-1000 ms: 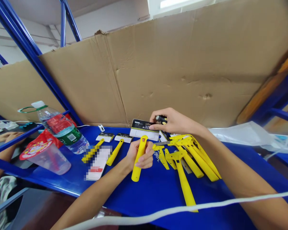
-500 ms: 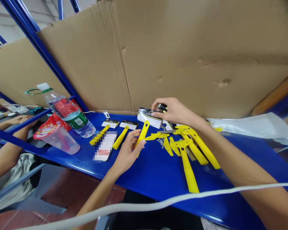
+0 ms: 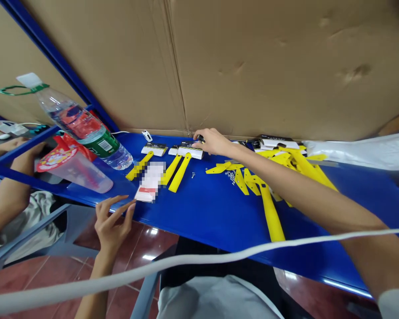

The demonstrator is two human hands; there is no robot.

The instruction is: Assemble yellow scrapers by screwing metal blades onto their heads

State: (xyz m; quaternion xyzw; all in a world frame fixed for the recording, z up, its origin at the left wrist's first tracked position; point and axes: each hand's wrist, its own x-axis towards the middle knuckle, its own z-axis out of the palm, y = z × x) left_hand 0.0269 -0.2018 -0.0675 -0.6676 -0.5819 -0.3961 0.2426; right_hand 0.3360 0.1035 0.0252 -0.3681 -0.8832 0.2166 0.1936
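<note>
My right hand (image 3: 214, 142) is curled around a small black object (image 3: 201, 139), its kind partly hidden by the fingers. Those fingers are at the black-and-white card sleeve (image 3: 192, 153) of a yellow-handled scraper (image 3: 180, 173) lying on the blue table. A second yellow handle (image 3: 170, 171) lies close beside it, and another sleeved scraper (image 3: 140, 166) is farther left. Empty, with its fingers apart, my left hand (image 3: 115, 221) hovers at the table's front edge. Its fingertips are near the lower corner of a blurred phone (image 3: 149, 184); whether they touch it I cannot tell.
Yellow handles and plates (image 3: 269, 208) are piled at right beside small screws (image 3: 230, 177). A water bottle (image 3: 103, 141) and plastic cup (image 3: 83, 170) stand left. A white cable (image 3: 199, 260) crosses the foreground. Another person's arm (image 3: 13, 190) is at far left.
The yellow scraper has left my left hand and lies beside the others. My left hand has drawn back toward the front-left edge; my right hand has moved left with the black object.
</note>
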